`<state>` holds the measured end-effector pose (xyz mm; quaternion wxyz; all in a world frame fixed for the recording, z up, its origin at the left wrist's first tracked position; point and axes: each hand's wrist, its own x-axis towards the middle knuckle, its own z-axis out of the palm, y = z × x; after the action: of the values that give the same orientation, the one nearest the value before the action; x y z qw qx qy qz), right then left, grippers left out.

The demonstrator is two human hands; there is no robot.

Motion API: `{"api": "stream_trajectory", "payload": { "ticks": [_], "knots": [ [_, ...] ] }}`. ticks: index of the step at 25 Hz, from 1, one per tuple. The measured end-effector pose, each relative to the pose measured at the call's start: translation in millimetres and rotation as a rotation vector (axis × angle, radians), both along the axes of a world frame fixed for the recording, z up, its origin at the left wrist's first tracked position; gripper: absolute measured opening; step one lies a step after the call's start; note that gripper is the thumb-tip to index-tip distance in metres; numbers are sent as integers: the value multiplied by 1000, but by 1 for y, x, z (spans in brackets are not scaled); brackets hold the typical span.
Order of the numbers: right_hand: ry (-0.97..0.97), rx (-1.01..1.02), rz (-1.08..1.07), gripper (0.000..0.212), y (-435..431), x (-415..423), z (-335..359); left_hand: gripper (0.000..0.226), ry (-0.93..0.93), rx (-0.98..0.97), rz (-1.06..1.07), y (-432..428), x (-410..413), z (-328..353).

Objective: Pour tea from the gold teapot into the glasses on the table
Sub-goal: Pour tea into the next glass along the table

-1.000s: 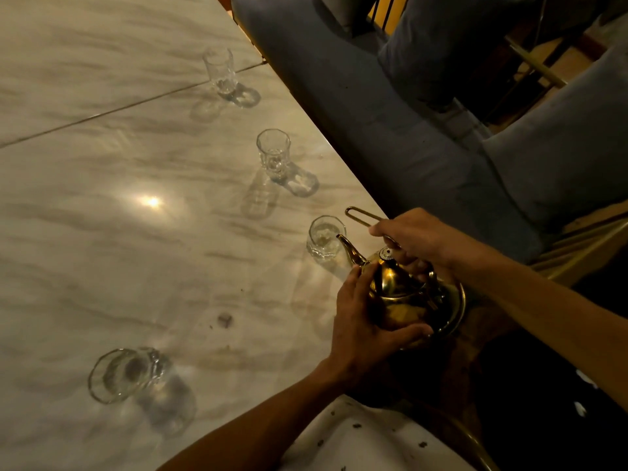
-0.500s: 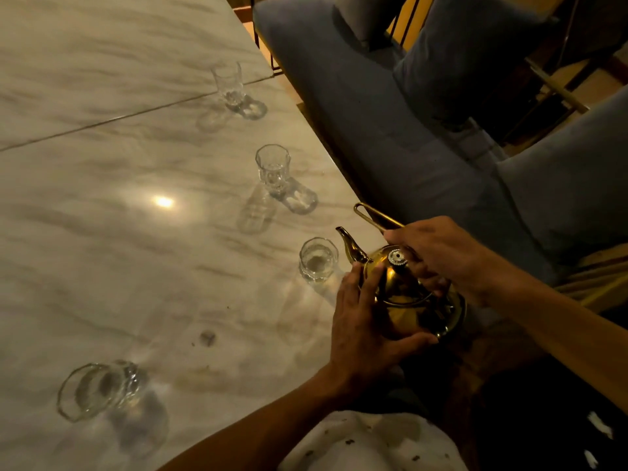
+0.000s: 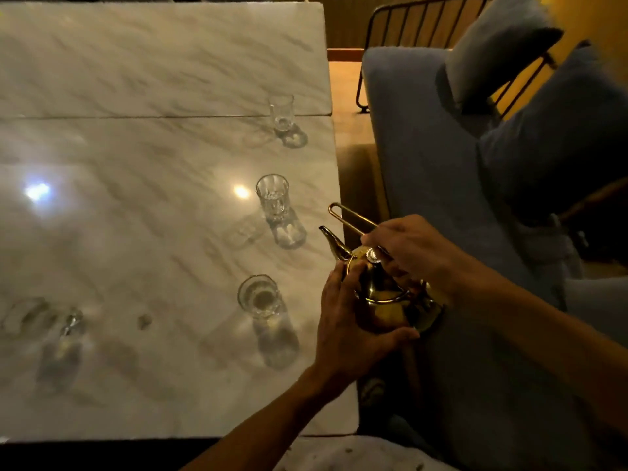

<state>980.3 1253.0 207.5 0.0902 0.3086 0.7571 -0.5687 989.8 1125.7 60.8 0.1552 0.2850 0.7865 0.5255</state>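
Observation:
The gold teapot (image 3: 380, 297) hangs just off the right edge of the marble table (image 3: 136, 232), spout pointing up and left. My right hand (image 3: 418, 253) grips its wire handle near the lid knob. My left hand (image 3: 343, 321) cups the pot's body from the left side. Three clear glasses stand in a row along the table's right side: the near glass (image 3: 260, 295), the middle glass (image 3: 272, 197) and the far glass (image 3: 281, 112). A fourth glass (image 3: 68, 326) at the left is blurred. The spout is apart from every glass.
A grey upholstered bench (image 3: 441, 164) with cushions (image 3: 560, 137) runs along the table's right edge, close to the teapot. A metal wire chair back (image 3: 407, 25) stands behind it. A small dark spot (image 3: 144, 321) marks the table. Lamp reflections glare on the marble.
The view has swung left, so the glasses now line up straight ahead. The teapot and both hands have risen slightly and stay together beside the table's right edge.

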Motion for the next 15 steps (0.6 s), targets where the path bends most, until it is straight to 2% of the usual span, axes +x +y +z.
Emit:
{"api": "stream_trajectory", "payload": {
  "ticks": [6, 15],
  "knots": [
    [2, -15, 226, 36, 41, -29, 26, 105, 8, 39, 177, 46, -6, 20],
    [-74, 49, 360, 20, 37, -111, 30, 103, -28, 130, 281, 51, -69, 19]
  ]
}}
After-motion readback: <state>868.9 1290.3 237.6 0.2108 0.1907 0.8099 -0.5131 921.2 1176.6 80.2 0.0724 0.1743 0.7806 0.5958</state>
